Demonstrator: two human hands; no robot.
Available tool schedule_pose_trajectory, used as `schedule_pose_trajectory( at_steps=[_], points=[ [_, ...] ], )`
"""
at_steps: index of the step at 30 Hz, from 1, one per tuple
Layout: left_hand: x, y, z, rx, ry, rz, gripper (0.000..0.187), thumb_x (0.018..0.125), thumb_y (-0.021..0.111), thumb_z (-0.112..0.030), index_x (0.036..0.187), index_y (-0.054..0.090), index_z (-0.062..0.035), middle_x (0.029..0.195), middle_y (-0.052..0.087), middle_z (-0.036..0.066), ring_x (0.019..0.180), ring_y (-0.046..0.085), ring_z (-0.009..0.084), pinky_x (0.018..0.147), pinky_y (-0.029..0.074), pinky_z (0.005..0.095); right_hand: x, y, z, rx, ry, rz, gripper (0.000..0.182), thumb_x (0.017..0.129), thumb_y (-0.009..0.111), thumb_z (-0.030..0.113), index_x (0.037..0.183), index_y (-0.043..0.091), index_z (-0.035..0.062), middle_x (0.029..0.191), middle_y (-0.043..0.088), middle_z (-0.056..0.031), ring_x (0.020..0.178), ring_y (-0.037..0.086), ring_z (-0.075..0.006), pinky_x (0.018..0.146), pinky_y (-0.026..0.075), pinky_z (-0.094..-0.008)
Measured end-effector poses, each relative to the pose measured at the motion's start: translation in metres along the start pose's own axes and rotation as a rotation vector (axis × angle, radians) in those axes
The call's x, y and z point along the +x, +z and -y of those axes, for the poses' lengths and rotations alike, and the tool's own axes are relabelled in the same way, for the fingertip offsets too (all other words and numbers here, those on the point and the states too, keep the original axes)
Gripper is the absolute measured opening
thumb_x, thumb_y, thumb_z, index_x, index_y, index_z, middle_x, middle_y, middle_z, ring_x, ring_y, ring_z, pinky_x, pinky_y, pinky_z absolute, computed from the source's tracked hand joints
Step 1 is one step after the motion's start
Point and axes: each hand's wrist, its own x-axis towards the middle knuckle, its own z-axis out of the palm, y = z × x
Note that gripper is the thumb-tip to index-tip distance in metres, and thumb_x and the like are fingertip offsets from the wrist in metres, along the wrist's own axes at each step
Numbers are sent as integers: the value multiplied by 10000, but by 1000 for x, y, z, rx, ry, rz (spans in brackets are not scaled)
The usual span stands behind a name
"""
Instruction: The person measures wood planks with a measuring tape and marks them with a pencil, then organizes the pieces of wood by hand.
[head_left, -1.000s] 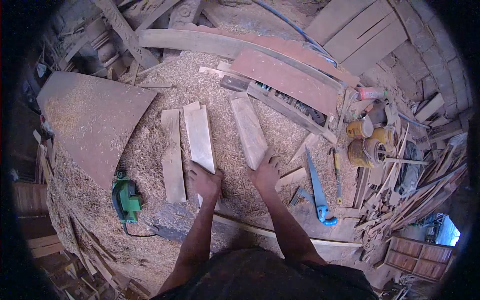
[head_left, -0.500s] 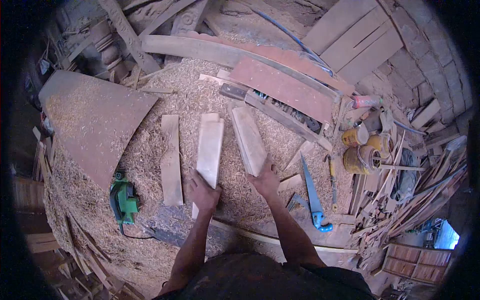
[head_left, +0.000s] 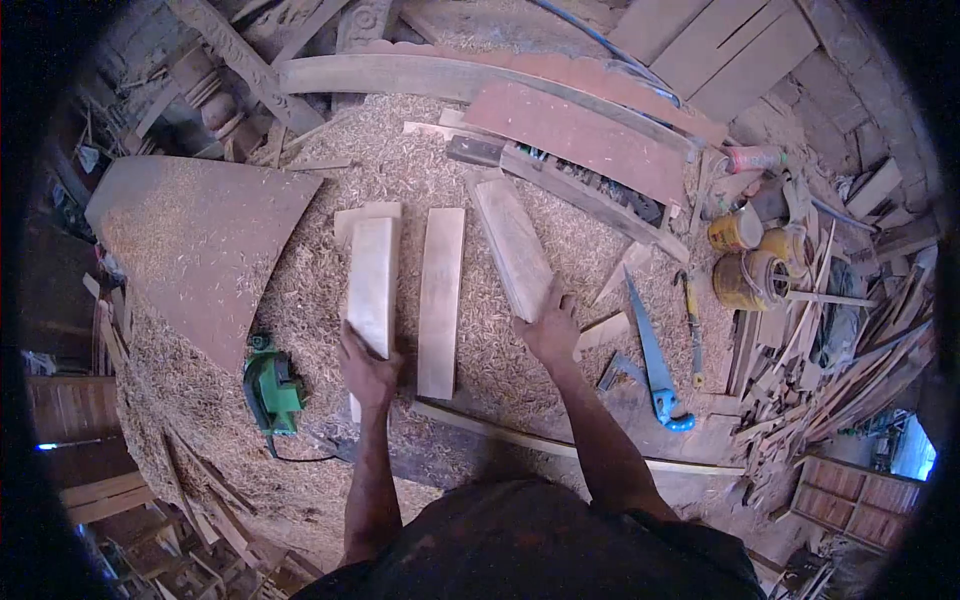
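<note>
My left hand (head_left: 370, 366) grips the near end of a pale, thick wooden block (head_left: 374, 275). That block lies over a flat board (head_left: 348, 222), whose far end shows beyond it. To its right, a second flat board (head_left: 441, 300) rests on the wood shavings, touched by neither hand. My right hand (head_left: 550, 325) is closed around the near end of another thick wooden block (head_left: 510, 245), which slants away to the upper left. The undersides of both blocks are hidden.
A green electric planer (head_left: 273, 395) lies left. On the right are a blue-handled handsaw (head_left: 655, 365), a hammer-like tool (head_left: 692, 330) and yellow tins (head_left: 750, 280). A long wooden box (head_left: 590, 200) spans the back. A large thin panel (head_left: 190, 250) covers the left side.
My left hand has shifted its block leftward, off one flat board and over the left one. The uncovered board now shows between the blocks. The camera view has turned slightly.
</note>
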Motion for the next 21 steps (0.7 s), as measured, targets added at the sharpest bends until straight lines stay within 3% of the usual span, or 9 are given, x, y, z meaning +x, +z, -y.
schedule_pose_trajectory(
  at_steps=[5,10,11,12,14,18,21],
  points=[
    [14,7,2,317,10,-244,1103,761,878,-461,1601,357,28,1401,556,298,1295,524,495,1141,406,566,0,-3,6,9,11,-12,1239,712,872,416,1676,184,55,1332,529,-294,1241,568,-527,1008,534,-593],
    [-5,50,-52,47,19,-21,1210,777,872,-595,1601,313,92,1375,552,338,1312,505,503,1153,375,586,-1,0,7,6,-7,-43,1251,710,889,402,1677,175,57,1320,534,-286,1238,574,-528,1019,531,-586],
    [-12,57,-68,-36,-14,29,1215,780,886,-580,1601,300,97,1357,555,339,1308,505,498,1155,372,592,-2,-2,8,12,1,-26,1252,712,891,401,1678,172,59,1324,534,-288,1240,574,-529,1025,528,-587],
    [-24,91,-61,197,51,-39,1186,733,923,-495,1571,332,100,1309,570,316,1252,528,491,1126,404,573,-2,-5,9,18,10,-10,1253,714,893,401,1678,170,61,1328,534,-290,1241,574,-530,1030,526,-587],
    [-25,109,-67,76,-34,73,1133,691,931,-415,1533,370,95,1275,580,290,1218,541,479,1100,435,550,-5,4,5,-27,-15,-71,1273,711,903,429,1686,167,70,1313,549,-280,1218,591,-504,994,546,-577],
    [-15,98,-91,129,-75,127,1081,657,926,-373,1487,409,88,1266,576,261,1195,549,458,1073,458,538,-3,2,7,-62,-14,-100,1281,716,900,460,1686,165,60,1313,557,-279,1184,615,-487,954,567,-570],
    [-9,91,-107,148,-55,109,1061,657,931,-373,1469,423,84,1263,570,245,1174,554,445,1062,461,544,2,-9,13,-34,35,-3,1274,727,888,489,1684,166,56,1305,559,-284,1174,626,-488,936,572,-576]
  ],
)
